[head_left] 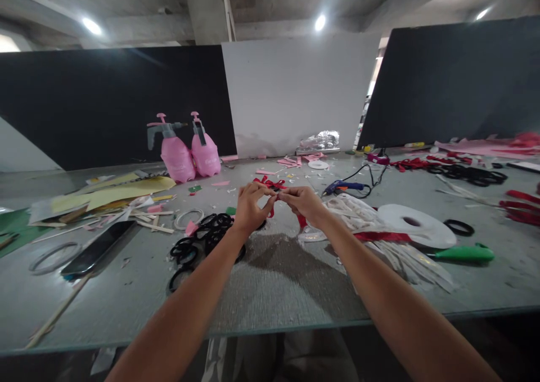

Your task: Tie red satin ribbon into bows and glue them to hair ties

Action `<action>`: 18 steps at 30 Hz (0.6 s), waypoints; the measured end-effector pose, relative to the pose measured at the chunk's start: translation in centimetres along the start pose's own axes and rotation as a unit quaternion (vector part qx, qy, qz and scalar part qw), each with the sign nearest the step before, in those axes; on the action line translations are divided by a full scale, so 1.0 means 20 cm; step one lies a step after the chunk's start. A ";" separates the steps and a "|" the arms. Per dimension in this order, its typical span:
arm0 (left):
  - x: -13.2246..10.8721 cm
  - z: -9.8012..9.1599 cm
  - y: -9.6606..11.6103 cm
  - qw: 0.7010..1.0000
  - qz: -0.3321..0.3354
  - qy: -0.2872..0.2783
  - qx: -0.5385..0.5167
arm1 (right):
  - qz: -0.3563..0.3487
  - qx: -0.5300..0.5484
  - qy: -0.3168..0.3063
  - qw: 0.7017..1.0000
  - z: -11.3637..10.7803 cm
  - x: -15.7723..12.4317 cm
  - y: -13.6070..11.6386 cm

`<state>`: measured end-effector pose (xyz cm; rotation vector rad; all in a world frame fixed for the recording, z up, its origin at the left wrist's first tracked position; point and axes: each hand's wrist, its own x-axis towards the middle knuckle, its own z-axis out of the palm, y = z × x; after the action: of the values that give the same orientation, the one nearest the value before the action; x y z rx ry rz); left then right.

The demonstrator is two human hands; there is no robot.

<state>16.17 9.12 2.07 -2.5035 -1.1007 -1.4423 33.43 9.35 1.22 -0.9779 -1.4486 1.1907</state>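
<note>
Over the middle of the table, my left hand (252,206) and my right hand (304,203) meet at the fingertips. Both are closed in a pinch on a red ribbon (275,184), whose loops show just behind the fingers. A loose red end hangs below, near my right hand. Exactly what lies between the fingertips is too small to make out. Black elastic bands (211,233) lie in a pile beside my left forearm. Right of my right hand are white strips (350,210), and a blue glue gun (343,187) rests behind them.
Two pink spray bottles (177,160) stand at the back left. A phone (101,248) and yellow paper sheets (113,195) lie on the left. To the right are a white ribbon roll (434,233), a green-handled tool (464,253) and red ribbons (523,205). Upright panels (295,89) line the back.
</note>
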 end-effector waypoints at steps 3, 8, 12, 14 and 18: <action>0.00 0.00 -0.01 1.000 0.000 -0.003 0.002 | -0.001 -0.011 0.000 1.000 0.00 -0.01 -0.01; 0.00 0.01 -0.03 1.000 0.009 -0.012 0.008 | 0.003 -0.031 -0.028 0.999 0.00 -0.03 -0.05; 0.00 0.01 -0.05 0.999 0.023 -0.047 -0.007 | 0.013 -0.054 -0.023 0.998 0.00 -0.04 -0.07; 0.01 0.00 -0.06 0.997 0.030 -0.068 -0.036 | 0.022 -0.061 -0.019 0.998 0.00 -0.04 -0.06; 0.02 -0.01 -0.06 0.994 0.039 -0.079 -0.068 | 0.036 -0.054 -0.034 0.997 -0.01 -0.03 -0.06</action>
<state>15.44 10.17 2.09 -2.7628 -0.9431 -1.3632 33.68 8.58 2.24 -1.0807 -1.5557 1.2183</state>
